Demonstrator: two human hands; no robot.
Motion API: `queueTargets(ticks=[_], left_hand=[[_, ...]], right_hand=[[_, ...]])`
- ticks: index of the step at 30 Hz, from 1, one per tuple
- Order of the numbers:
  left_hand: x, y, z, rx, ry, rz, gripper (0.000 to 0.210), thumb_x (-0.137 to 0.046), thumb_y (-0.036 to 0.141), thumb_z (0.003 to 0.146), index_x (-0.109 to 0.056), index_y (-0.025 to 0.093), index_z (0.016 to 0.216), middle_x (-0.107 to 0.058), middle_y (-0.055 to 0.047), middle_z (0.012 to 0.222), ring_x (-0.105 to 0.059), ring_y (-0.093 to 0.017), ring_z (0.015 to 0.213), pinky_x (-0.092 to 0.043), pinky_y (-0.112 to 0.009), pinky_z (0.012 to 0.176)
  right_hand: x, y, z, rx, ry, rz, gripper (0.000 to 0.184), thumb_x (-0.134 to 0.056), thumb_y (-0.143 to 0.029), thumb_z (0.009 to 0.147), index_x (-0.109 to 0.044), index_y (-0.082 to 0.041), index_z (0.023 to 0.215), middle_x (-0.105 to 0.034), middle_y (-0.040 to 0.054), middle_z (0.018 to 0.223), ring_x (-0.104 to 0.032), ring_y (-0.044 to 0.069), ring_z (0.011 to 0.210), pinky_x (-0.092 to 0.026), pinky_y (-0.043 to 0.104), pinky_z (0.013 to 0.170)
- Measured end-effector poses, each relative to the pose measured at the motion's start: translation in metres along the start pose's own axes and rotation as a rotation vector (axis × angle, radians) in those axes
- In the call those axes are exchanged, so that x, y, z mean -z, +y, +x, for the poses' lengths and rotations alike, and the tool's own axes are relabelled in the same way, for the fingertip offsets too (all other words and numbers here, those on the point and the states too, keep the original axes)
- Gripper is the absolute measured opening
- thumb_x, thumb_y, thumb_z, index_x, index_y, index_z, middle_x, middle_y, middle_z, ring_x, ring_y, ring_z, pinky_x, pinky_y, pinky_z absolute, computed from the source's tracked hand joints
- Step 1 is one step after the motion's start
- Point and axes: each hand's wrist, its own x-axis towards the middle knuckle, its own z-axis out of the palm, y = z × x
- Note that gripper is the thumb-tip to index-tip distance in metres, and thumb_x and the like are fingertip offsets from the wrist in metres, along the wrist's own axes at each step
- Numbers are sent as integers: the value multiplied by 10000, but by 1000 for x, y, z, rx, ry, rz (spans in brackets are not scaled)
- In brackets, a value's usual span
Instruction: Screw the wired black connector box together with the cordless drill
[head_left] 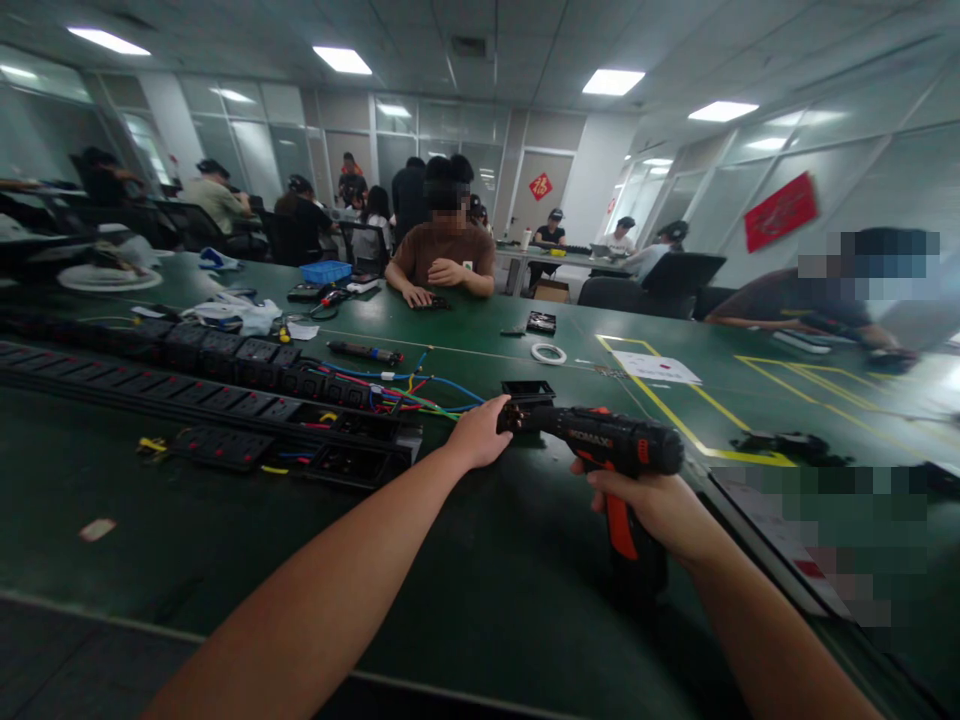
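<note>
My right hand (652,500) is wrapped round the grip of a black and orange cordless drill (626,440), its nose pointing left. My left hand (484,435) is closed on a small black part (511,415) with coppery bits showing, right at the drill's nose. Whether the bit touches that part I cannot tell. Just behind it sits a black rectangular frame (527,391). Blue, red and green wires (442,406) run from there to a long black power strip (225,350) with sockets on the left.
A slotted black rail (157,385) and a loose socket block (225,447) lie left on the green table (480,590). Further back are a white ring (548,354), a blue basket (325,272) and yellow tape outlines (667,410). A person (442,250) sits opposite; another leans in at right.
</note>
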Motion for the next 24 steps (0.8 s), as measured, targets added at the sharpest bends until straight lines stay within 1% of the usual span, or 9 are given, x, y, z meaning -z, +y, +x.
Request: queueTargets(ticks=[2, 7, 12, 15, 18, 22, 24], left_hand=[[0, 0, 0, 0, 1, 3, 708, -653, 257, 823, -426, 175, 1488, -520, -104, 1503, -512, -276, 1360, -377, -387, 1164], [-1, -1, 0, -6, 1, 0, 711, -654, 257, 822, -425, 181, 1490, -519, -96, 1505, -510, -275, 1362, -383, -385, 1160], [-2, -2, 1, -11, 9, -2, 706, -659, 262, 824, -429, 182, 1488, -518, -99, 1506, -507, -277, 1365, -376, -389, 1166], [-2, -2, 1, -4, 7, -4, 704, -662, 264, 827, -426, 199, 1487, -514, -96, 1509, -503, -275, 1369, -371, -395, 1168], [-2, -3, 1, -1, 4, -4, 703, -665, 256, 825, -426, 212, 1484, -509, -93, 1514, -496, -270, 1375, -364, -399, 1172], [-2, -3, 1, -6, 10, -1, 700, -661, 239, 818, -434, 203, 1479, -529, -91, 1497, -518, -266, 1355, -380, -385, 1160], [-2, -2, 1, -2, 13, 3, 696, -657, 241, 817, -439, 190, 1476, -531, -99, 1494, -517, -272, 1355, -380, -390, 1162]], right_hand=[[0, 0, 0, 6, 9, -13, 319, -704, -370, 734, -709, -160, 974, -711, 39, 722, -649, 200, 602, -451, 300, 547], [0, 1, 1, 13, 13, -10, 324, -706, -371, 724, -716, -156, 967, -742, 67, 835, -657, 197, 609, -468, 305, 557], [0, 0, 1, 9, 3, -41, 348, -696, -376, 734, -704, -154, 1003, -714, 39, 717, -651, 201, 602, -464, 303, 563], [0, 0, 1, 12, -10, -61, 351, -686, -382, 740, -697, -159, 1010, -714, 34, 734, -648, 194, 598, -458, 299, 560], [-1, 1, 2, 20, -17, -50, 315, -689, -384, 736, -699, -166, 962, -720, 38, 776, -654, 190, 609, -462, 295, 567], [0, 3, 4, -3, -16, -48, 305, -685, -402, 742, -698, -162, 929, -687, 24, 657, -635, 193, 578, -441, 289, 538], [0, 4, 5, 5, -20, -60, 300, -681, -405, 746, -695, -161, 920, -680, 21, 632, -634, 197, 578, -444, 294, 546]])
